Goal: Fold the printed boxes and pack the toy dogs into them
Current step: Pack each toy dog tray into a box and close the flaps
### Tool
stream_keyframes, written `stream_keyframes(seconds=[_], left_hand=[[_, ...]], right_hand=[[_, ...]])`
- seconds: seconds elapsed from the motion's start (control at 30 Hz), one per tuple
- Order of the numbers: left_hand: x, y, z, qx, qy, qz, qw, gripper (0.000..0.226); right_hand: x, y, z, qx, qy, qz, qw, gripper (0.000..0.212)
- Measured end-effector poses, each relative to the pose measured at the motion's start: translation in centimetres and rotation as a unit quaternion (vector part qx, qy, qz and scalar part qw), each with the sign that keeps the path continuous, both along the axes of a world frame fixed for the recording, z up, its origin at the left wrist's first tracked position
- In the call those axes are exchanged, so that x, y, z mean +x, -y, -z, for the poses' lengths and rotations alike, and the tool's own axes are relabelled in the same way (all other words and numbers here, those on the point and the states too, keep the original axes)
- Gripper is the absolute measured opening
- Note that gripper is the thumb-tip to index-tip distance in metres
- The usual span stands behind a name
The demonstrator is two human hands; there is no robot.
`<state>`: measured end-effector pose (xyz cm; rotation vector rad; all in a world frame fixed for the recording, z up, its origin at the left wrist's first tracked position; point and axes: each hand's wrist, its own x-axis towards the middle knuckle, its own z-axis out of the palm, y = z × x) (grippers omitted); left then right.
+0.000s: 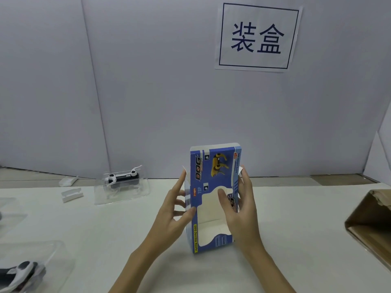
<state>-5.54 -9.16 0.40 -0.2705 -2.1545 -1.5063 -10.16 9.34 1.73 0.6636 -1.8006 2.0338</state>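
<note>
My box (213,197) stands upright between my spread left hand (175,210) and right hand (241,206), while the toy dog (123,178) sits far left, nearer my left grip.

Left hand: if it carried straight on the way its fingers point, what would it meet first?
The left hand points up and rightward at the blue printed box; its fingertips look already at the box's left edge and side flap, so it meets the box first.
</note>
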Motion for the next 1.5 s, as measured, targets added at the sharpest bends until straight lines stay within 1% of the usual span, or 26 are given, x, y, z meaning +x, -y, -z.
stream_keyframes(seconds=[0.13, 0.23, 0.33, 0.43, 0.53, 0.67, 0.77, 0.83, 0.93, 1.03, 1.13, 1.17, 1.27, 1.3, 1.37, 1.47, 1.5], left_hand=[[0.3, -0.4, 0.0, -0.017, 0.003, 0.0, 1.0, 0.077], [0.5, -1.2, -0.2, -0.017, -0.011, -0.023, 1.0, 0.087], [0.6, -2.1, -0.5, 0.004, -0.034, -0.036, 0.999, 0.087], [0.8, -2.1, -0.8, 0.019, -0.032, -0.031, 0.999, 0.085], [1.1, -1.6, -0.9, 0.027, -0.016, -0.015, 0.999, 0.086], [1.1, -1.7, -1.1, 0.069, 0.029, 0.029, 0.997, 0.081], [1.1, -1.9, -1.1, 0.085, 0.046, 0.05, 0.994, 0.079], [1.1, -1.9, -1.0, 0.082, 0.048, 0.06, 0.994, 0.075], [1.0, -2.0, -0.8, 0.077, 0.053, 0.062, 0.994, 0.07], [1.0, -2.2, -0.8, 0.064, 0.044, 0.053, 0.996, 0.074], [1.2, -2.2, -0.8, 0.043, 0.024, 0.031, 0.998, 0.082], [1.2, -2.2, -0.9, 0.035, 0.013, 0.02, 0.999, 0.083], [1.4, -2.6, -0.8, 0.008, -0.038, 0.002, 0.999, 0.086], [1.4, -2.8, -0.8, 0.005, -0.061, 0.0, 0.998, 0.087], [1.4, -3.0, -0.7, 0.011, -0.098, 0.007, 0.995, 0.088], [1.3, -3.1, -0.5, 0.019, -0.118, 0.026, 0.993, 0.087], [1.2, -3.0, -0.4, 0.012, -0.122, 0.025, 0.992, 0.086]], right_hand=[[0.0, -0.2, 0.0, -0.013, -0.006, -0.011, 1.0, 0.058], [0.2, -0.3, -0.3, -0.008, -0.025, 0.001, 1.0, 0.049], [0.1, -0.7, -0.6, 0.017, -0.025, 0.035, 0.999, 0.043], [0.1, -0.9, -0.8, 0.018, -0.033, 0.047, 0.998, 0.036], [0.2, -0.7, -0.8, 0.039, -0.059, 0.053, 0.996, 0.039], [0.7, -0.2, -1.1, 0.06, -0.086, 0.02, 0.994, 0.045], [0.7, 0.0, -0.9, 0.076, -0.093, 0.039, 0.992, 0.054], [0.4, -0.1, -0.7, 0.08, -0.107, 0.055, 0.99, 0.051], [0.1, -0.4, -0.5, 0.07, -0.121, 0.059, 0.988, 0.036], [0.3, -0.2, -0.4, 0.042, -0.09, 0.025, 0.995, 0.033], [0.9, 0.0, -0.6, 0.02, -0.051, -0.004, 0.998, 0.038], [1.1, 0.0, -0.7, 0.013, -0.033, -0.013, 0.999, 0.043], [1.3, -0.2, -1.3, -0.025, 0.021, -0.034, 0.999, 0.075], [1.5, -0.2, -1.5, -0.038, 0.034, -0.035, 0.998, 0.076], [1.6, -0.5, -1.9, -0.054, 0.055, -0.039, 0.996, 0.067], [1.4, -0.9, -2.0, -0.066, 0.081, -0.052, 0.993, 0.065], [1.3, -1.0, -1.9, -0.071, 0.087, -0.05, 0.992, 0.06]])
